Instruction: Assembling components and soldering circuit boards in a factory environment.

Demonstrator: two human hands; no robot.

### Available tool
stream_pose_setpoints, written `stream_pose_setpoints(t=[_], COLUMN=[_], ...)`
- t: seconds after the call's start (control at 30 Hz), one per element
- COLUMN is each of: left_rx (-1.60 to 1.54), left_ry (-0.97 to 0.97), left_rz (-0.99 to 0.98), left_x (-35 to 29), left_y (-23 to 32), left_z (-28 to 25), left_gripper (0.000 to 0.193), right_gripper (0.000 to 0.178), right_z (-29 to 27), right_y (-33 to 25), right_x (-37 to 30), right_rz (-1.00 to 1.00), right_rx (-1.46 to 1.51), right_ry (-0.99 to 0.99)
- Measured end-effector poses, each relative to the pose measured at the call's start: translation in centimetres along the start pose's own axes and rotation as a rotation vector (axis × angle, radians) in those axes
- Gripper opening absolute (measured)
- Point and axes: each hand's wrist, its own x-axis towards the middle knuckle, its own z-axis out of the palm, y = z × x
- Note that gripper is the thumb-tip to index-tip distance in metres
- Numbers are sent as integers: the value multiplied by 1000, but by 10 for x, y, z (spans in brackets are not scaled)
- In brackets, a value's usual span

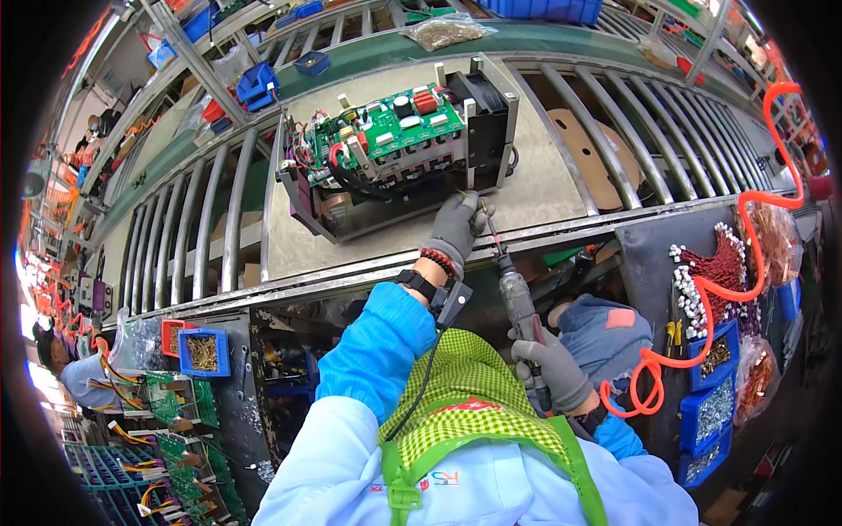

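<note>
My right hand (558, 366), in a grey glove, is wrapped round the body of a grey power screwdriver (516, 294), whose thin bit points up and away from me. My left hand (458, 226), also gloved in grey, has its fingers pinched together close to the bit's tip. Whatever those fingers hold is too small to make out. Just beyond them stands an open electronic unit (399, 153), with a green circuit board (405, 124) on top, a black fan (488, 105) at its right end and bundled wires at its left. It rests on a pale board (303, 250).
Metal rollers (195, 228) flank the board on both sides. An orange coiled hose (745, 197) hangs at the right, near blue bins (709, 412) of small fasteners and red wires with white connectors (724, 267). At the left lie more circuit boards (180, 399) and a blue screw bin (203, 352).
</note>
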Motion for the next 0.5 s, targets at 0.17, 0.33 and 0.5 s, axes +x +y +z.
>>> stream_pose_setpoints(t=[0.17, 0.33, 0.5], left_rx=[128, 234, 209], left_ry=[24, 56, 44], left_rz=[13, 24, 18], left_x=[-2, -1, 0], left_y=[3, 9, 3], left_z=[2, 2, 1], left_gripper=[18, 19, 19], right_gripper=[36, 37, 36], right_z=[1, 4, 4], right_y=[-4, -7, -6], right_x=[4, 7, 11], right_rz=[23, 8, 22], right_rx=[-42, -11, 65], right_ry=[23, 1, 8])
